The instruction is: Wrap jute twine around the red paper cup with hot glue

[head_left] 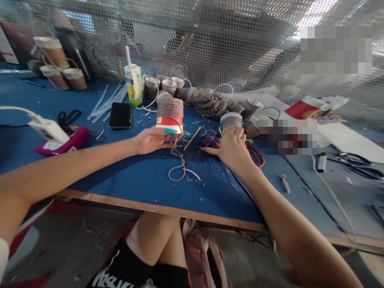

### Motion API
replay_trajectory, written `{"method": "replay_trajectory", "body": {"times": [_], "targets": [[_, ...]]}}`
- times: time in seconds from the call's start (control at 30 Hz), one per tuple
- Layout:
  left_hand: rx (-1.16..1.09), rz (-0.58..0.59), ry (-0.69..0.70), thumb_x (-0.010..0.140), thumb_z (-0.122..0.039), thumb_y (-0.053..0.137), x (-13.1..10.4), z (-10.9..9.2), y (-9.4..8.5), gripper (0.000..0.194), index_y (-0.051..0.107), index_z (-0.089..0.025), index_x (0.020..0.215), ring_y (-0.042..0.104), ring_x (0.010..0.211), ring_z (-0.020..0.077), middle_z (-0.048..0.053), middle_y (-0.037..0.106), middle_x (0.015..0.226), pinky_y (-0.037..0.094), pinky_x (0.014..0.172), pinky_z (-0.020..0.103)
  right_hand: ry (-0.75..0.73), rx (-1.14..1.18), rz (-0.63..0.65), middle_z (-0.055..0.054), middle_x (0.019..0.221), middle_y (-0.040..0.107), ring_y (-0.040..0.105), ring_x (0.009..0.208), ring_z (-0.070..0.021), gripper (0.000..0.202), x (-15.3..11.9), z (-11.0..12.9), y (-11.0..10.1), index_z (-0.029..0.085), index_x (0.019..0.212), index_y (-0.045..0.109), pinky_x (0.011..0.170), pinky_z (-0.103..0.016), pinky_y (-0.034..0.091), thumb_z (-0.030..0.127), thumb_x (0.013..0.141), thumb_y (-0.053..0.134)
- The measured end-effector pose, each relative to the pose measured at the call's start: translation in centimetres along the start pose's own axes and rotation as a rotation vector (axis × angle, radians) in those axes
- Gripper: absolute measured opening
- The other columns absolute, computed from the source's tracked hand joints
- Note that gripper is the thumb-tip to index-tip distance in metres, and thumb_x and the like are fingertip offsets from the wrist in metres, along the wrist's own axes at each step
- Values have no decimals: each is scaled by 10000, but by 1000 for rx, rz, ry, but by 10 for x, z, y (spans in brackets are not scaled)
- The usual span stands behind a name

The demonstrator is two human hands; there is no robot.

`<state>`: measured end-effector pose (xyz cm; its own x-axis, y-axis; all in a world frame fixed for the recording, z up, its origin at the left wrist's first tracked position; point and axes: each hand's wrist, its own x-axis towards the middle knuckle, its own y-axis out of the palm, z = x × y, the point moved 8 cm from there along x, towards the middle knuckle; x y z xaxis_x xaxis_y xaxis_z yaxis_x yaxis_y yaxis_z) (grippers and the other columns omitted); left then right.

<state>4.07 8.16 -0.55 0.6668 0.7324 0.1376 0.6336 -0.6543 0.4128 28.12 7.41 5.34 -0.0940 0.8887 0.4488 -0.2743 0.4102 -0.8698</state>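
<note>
My left hand (151, 141) holds the lower end of a red and white paper cup (169, 122), its fingers stretching beneath it. Grey-brown twine (170, 107) is wound around the cup's upper part, and a loose tail of it curls on the table below. My right hand (235, 149) reaches down at the right, fingers bent and thumb pointing left. Under it shows part of a blue and orange tool (215, 144); what the fingers grip is hidden. Just beyond them stands a twine-wrapped cup (231, 119). A red looped handle (257, 155) lies beside the hand.
On the blue table (135, 180) are a phone (120, 115), a drink carton (133, 85), a twine heap (211, 105) and several wrapped cups (169, 85). A purple power strip (61, 142) lies left, scissors (357, 162) right. Perforated metal (192, 40) stands behind.
</note>
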Motion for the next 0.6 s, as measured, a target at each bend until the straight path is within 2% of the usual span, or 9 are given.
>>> {"method": "replay_trajectory", "body": {"times": [0.07, 0.1, 0.17, 0.23, 0.3, 0.37, 0.47, 0.6], "targets": [[-3, -31, 6, 761, -376, 819, 0, -1, 0, 477, 733, -195, 1193, 712, 1205, 294, 117, 780, 1283, 515, 1084, 487, -126, 53, -62, -324, 1195, 590, 566, 1196, -543, 826, -1, 12, -6, 113, 1098, 568, 954, -709, 480, 712, 637, 901], [-4, -52, 7, 753, -371, 837, 0, -1, 0, 475, 734, -196, 1182, 721, 1177, 286, 114, 785, 1265, 524, 1069, 478, -183, 102, -94, -304, 1226, 593, 555, 1222, -522, 777, -3, 21, -11, 135, 1121, 572, 984, -712, 464, 705, 688, 871], [6, -98, -2, 748, -371, 863, 0, -2, 1, 483, 731, -197, 1179, 734, 1122, 275, 114, 790, 1240, 533, 1040, 466, -307, 240, -121, -231, 1275, 613, 580, 1219, -427, 531, -10, 45, -23, 199, 1158, 581, 1028, -647, 470, 602, 862, 759], [33, -115, -5, 727, -403, 887, -1, -2, 4, 520, 732, -191, 1175, 738, 1102, 281, 121, 794, 1211, 538, 1007, 453, -389, 344, -103, -157, 1154, 674, 630, 1086, -340, 259, -18, 67, -31, 239, 1108, 592, 989, -573, 500, 473, 997, 586], [63, -122, -2, 698, -425, 911, -1, -2, 7, 557, 732, -180, 1165, 739, 1096, 286, 127, 796, 1184, 539, 983, 439, -453, 365, -74, -121, 1056, 694, 631, 991, -304, 190, -25, 84, -33, 240, 1042, 587, 960, -540, 499, 419, 1012, 533], [86, -124, 2, 678, -423, 928, 0, -1, 10, 570, 733, -170, 1151, 741, 1081, 281, 129, 797, 1161, 541, 965, 426, -491, 342, -51, -115, 1024, 689, 616, 981, -303, 182, -30, 92, -30, 233, 1026, 579, 923, -514, 504, 409, 993, 550], [96, -120, 6, 658, -410, 946, 1, 0, 13, 569, 739, -172, 1132, 741, 1053, 263, 122, 800, 1132, 553, 934, 400, -527, 296, -29, -116, 1013, 677, 602, 1010, -322, 172, -32, 94, -22, 230, 1032, 571, 898, -514, 508, 387, 963, 583], [99, -113, 14, 650, -423, 954, 2, 0, 14, 576, 747, -179, 1129, 737, 1038, 256, 118, 801, 1116, 557, 913, 386, -545, 256, -41, -111, 999, 672, 599, 988, -320, 83, -30, 92, -17, 237, 1026, 573, 918, -548, 501, 272, 959, 540]]}}
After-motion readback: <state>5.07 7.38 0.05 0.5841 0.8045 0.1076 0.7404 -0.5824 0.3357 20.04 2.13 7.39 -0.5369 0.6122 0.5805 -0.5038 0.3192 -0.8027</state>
